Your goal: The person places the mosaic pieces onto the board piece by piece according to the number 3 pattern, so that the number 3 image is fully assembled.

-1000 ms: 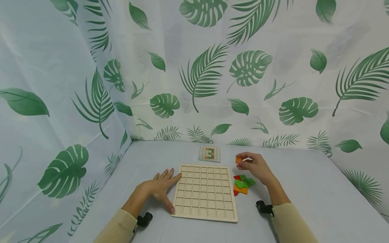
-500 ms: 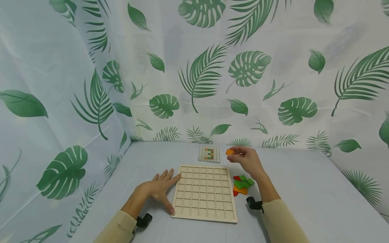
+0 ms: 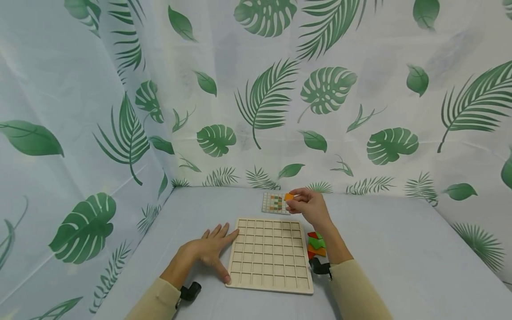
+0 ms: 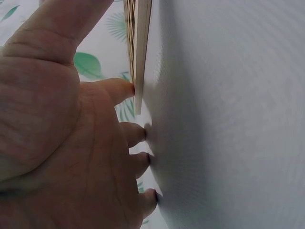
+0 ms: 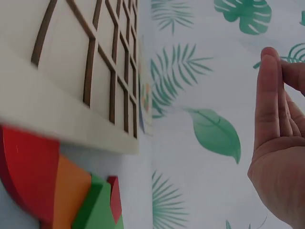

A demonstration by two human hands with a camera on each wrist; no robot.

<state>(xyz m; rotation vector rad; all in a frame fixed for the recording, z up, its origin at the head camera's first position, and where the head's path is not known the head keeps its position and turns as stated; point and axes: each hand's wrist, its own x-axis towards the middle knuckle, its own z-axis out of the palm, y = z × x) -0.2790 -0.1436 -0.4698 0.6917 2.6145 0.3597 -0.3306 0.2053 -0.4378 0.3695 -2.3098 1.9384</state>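
A pale wooden grid board (image 3: 270,255) lies on the table, its square cells bare. My left hand (image 3: 208,251) is spread at its left side, thumb at the near left corner and index finger on the left edge; in the left wrist view the other fingertips (image 4: 149,202) touch the cloth. Above the table beyond the board's far right corner, my right hand (image 3: 312,206) pinches an orange tile (image 3: 289,197) between thumb and fingers. Behind that tile lies a small pattern card (image 3: 274,202), partly covered. The tile is hidden in the right wrist view.
A loose pile of red, green and orange pieces (image 3: 317,244) lies against the board's right side, partly behind the right forearm. Black wrist cameras (image 3: 190,291) sit on both wrists. A leaf-print curtain (image 3: 256,146) stands behind the table.
My right hand has moved left with the orange tile, from above the table at right to in front of the card's right side. The left hand has kept its place.
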